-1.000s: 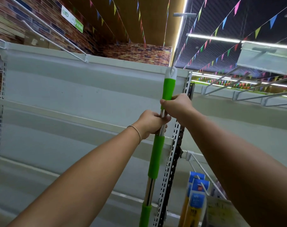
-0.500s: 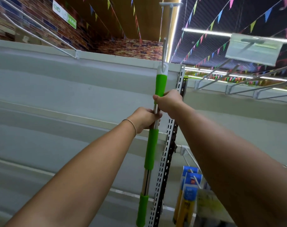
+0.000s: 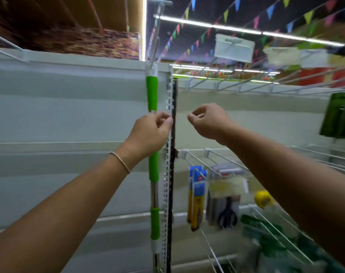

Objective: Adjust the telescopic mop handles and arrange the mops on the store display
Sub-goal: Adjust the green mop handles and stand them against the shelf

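Both hands are off the mop handle (image 3: 152, 93), which hangs upright from a hook (image 3: 155, 46) beside the slotted upright (image 3: 170, 174): left hand (image 3: 151, 131) loosely curled just before it, right hand (image 3: 207, 121) curled, empty, farther right.

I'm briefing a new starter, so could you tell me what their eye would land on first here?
The bright green mop handle hangs upright from a hook at the top of the white shelving, centre frame. The left hand is in front of it and the right hand is off it. Packaged goods hang lower right.
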The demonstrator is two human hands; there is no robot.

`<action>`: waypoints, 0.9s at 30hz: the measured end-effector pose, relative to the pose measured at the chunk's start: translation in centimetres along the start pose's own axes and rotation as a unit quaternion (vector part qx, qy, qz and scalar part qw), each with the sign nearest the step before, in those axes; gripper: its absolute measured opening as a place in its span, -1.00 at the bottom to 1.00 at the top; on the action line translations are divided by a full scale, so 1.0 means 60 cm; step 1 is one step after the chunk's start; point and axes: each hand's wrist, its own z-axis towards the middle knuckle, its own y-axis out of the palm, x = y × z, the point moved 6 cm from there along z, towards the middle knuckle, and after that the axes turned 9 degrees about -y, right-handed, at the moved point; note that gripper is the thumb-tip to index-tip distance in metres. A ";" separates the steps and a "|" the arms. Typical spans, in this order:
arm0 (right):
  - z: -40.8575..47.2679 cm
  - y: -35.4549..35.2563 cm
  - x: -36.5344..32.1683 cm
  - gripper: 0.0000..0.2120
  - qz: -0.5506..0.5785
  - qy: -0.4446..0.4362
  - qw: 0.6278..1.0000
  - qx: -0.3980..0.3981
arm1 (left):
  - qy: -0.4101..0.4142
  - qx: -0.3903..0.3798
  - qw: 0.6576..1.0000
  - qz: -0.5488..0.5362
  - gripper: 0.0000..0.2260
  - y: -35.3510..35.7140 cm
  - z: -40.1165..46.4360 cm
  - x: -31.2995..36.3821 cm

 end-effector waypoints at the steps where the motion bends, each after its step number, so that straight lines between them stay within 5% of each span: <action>1: -0.016 -0.021 0.006 -0.73 -0.016 0.002 1.000 0.010 | 0.017 -0.002 1.000 -0.016 -0.83 0.011 -0.010 0.023; 6: -0.108 -0.146 0.049 -0.70 -0.112 0.014 0.992 0.064 | 0.079 -0.062 0.986 -0.134 -0.75 0.083 -0.075 0.130; 16: -0.325 -0.414 0.223 -0.72 -0.195 0.103 0.968 0.123 | 0.171 -0.151 0.968 -0.109 -0.76 0.286 -0.170 0.326; 27: -0.549 -0.709 0.484 -0.77 -0.258 0.217 0.928 0.159 | 0.203 -0.300 0.923 -0.128 -0.72 0.663 -0.322 0.554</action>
